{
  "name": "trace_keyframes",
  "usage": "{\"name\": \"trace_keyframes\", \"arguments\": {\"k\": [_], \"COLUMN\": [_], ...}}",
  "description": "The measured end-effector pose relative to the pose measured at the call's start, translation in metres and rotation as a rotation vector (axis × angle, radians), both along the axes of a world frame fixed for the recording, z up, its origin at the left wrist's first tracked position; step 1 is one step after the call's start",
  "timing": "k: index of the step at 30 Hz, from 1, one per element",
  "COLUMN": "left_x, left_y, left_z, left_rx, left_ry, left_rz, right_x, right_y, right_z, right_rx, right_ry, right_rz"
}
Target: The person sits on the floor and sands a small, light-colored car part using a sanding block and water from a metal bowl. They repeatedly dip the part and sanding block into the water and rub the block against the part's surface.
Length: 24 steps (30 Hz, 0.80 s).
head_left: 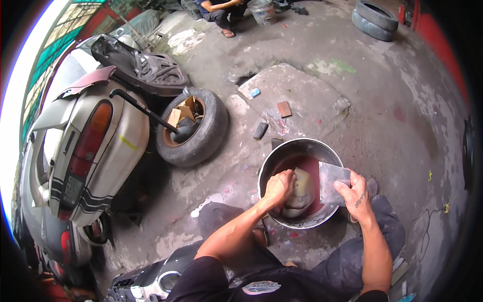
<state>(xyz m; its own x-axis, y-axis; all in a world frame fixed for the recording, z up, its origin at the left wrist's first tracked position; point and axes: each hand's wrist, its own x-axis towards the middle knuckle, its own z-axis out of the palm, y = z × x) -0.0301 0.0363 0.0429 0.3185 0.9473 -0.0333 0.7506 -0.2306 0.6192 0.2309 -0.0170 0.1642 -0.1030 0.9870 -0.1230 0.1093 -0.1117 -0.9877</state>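
Observation:
Between my knees stands a round metal basin with reddish water in it. A cream-coloured curved plastic panel rests in the basin, partly in the water. My left hand reaches over the left rim, its fingers closed at the panel's upper left edge. At the right rim, my right hand pinches a grey rectangular sheet of sandpaper between thumb and fingers. The sheet is held flat above the basin, apart from the panel. The fingertips under the sheet are partly hidden.
Beyond the basin lie a dark block, a reddish-brown block and a small blue piece. A tyre holds cardboard scraps, left. White vehicle bodywork stands farther left. A person squats by a bucket.

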Motion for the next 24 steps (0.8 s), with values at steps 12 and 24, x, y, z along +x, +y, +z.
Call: {"name": "trace_keyframes", "arguments": {"k": [12,24], "left_x": [0.003,-0.013], "left_y": [-0.001,0.010], "left_z": [0.016,-0.033], "left_rx": [-0.168,0.144], "left_ry": [0.000,0.151], "left_rz": [0.082,-0.053], "right_x": [-0.005,0.033], "right_y": [0.004,-0.001], "right_z": [0.001,0.002], "right_rx": [0.020,0.040], "right_ry": [-0.023,0.004], "right_rz": [-0.034,-0.219]}}
